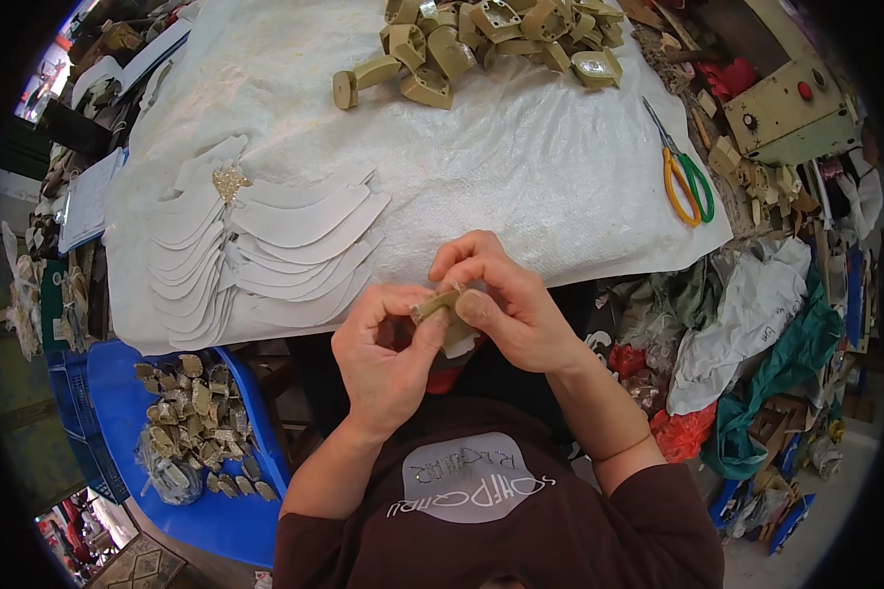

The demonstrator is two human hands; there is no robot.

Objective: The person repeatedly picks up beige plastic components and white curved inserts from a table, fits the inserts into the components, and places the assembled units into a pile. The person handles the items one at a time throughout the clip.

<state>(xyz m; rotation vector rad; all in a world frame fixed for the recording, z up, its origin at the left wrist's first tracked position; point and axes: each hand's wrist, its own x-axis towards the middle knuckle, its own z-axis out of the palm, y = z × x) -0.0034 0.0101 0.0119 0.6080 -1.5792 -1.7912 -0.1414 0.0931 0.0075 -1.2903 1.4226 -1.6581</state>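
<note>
The left hand (388, 344) and the right hand (506, 306) both pinch one small khaki block (431, 307), just before the near edge of the table (521, 187); on the table's right part lie scissors (698, 188); on its left, curved white pieces (304, 236); beyond its near left corner, a blue tub (118, 393).

I work in a cluttered workshop: tan parts (449, 54) heap at the far edge of the counter (521, 147), pale cutouts (300, 236) stack by its near left corner. Scissors (671, 152) lie toward its right edge, a control box (791, 103) beyond.
</note>
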